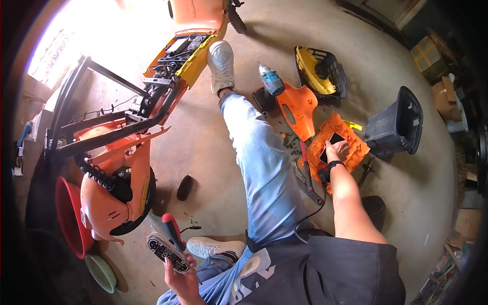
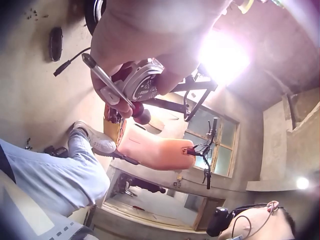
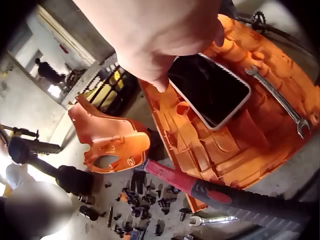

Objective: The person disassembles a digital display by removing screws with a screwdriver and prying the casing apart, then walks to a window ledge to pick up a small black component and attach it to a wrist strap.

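My left hand point(image 1: 184, 284) grips an oval panel point(image 1: 166, 252) with a dark, marked face and a pale rim. The same hand holds a screwdriver point(image 1: 173, 230) with a red and dark handle, its metal shaft showing in the left wrist view. My right hand point(image 1: 337, 150) reaches to a smartphone point(image 3: 212, 92) with a black screen, thumb and fingers at its opposite edges. Under the phone lies an orange plastic panel point(image 3: 227, 145), ribbed side up. A wrench point(image 3: 280, 100) rests on this panel, and a red and black handled tool point(image 3: 200, 187) lies across its near edge.
On the left stands a partly stripped orange scooter point(image 1: 114, 198). Loose fasteners point(image 3: 145, 200), an orange cover point(image 1: 297, 109) and a blue drill point(image 1: 272, 81) lie on the floor. Beyond are a black crate point(image 1: 338, 76), a grey bin point(image 1: 389, 124) and a red basin point(image 1: 66, 218).
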Motion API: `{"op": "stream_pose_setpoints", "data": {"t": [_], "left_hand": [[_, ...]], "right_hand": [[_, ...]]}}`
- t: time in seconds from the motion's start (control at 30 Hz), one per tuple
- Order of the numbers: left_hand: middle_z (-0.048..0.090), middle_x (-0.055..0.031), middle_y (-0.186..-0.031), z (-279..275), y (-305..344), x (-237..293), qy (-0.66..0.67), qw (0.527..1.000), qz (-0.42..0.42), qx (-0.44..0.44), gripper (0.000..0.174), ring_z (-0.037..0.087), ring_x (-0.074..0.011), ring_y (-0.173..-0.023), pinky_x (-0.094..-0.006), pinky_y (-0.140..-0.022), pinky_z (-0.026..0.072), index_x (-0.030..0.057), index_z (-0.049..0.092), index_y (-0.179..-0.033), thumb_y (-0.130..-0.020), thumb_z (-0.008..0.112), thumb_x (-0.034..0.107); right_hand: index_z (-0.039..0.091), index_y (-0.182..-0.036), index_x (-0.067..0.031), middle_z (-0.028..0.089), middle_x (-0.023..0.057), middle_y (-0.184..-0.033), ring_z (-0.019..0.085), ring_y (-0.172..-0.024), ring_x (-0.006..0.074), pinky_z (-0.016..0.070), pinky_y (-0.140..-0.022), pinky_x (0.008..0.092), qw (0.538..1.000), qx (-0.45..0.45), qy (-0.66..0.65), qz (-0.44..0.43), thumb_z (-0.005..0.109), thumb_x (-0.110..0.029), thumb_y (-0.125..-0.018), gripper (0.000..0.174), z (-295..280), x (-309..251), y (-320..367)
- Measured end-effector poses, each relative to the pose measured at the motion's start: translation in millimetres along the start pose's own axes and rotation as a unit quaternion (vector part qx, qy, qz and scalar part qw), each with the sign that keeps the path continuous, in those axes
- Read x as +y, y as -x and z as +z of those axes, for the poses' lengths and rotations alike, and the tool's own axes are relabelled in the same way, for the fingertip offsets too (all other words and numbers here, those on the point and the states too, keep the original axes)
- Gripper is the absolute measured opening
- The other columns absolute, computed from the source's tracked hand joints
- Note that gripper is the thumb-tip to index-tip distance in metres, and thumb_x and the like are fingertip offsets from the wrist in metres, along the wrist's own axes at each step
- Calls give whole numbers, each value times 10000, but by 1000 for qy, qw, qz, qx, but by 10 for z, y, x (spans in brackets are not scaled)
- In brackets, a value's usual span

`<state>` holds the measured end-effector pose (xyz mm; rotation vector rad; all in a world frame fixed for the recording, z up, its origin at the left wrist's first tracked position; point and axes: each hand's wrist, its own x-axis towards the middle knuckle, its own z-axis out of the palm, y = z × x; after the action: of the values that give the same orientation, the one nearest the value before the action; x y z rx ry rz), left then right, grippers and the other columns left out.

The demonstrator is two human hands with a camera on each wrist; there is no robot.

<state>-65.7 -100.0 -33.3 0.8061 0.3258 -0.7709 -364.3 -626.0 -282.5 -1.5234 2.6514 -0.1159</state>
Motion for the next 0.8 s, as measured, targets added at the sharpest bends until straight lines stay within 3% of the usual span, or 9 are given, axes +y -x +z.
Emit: {"op": "stream_pose_setpoints", "data": {"t": [0.23, 0.3, 0.43, 0.8], "left_hand": [[514, -274, -1379, 0, -44, -20, -12, 1000, -1, 20, 522, 629, -308, -904, -395, -730, 544, 13, 345, -1492, -1056, 445, 282], [511, -275, -1382, 8, -66, -13, -11, 1000, -3, 23, 524, 629, -309, -904, -394, -731, 543, 11, 345, -1492, -1056, 445, 284], [498, -276, -1396, 5, -104, -9, -15, 1000, -4, 20, 531, 630, -311, -903, -393, -735, 544, 7, 341, -1493, -1053, 453, 283], [463, -274, -1434, 4, -139, -21, -19, 999, -4, 27, 540, 631, -301, -917, -387, -753, 545, 4, 325, -1502, -1057, 445, 286]], "right_hand": [[402, -1301, -62, 491, 193, -1360, 525, -1252, 381, 498, -989, 521, 997, -22, -20, 66, 844, -409, -738, 795, 227, -33, -43], [423, -1278, -57, 511, 176, -1319, 543, -1220, 357, 501, -988, 491, 997, 11, -26, 71, 840, -370, -761, 734, 143, -86, 66], [438, -1221, -15, 543, 212, -1246, 577, -1162, 357, 520, -968, 444, 997, 40, -15, 66, 839, -376, -762, 709, 164, -100, 155], [436, -1217, 6, 552, 221, -1218, 575, -1150, 364, 511, -972, 444, 996, 71, -27, 50, 843, -361, -762, 712, 302, -52, 143]]}}
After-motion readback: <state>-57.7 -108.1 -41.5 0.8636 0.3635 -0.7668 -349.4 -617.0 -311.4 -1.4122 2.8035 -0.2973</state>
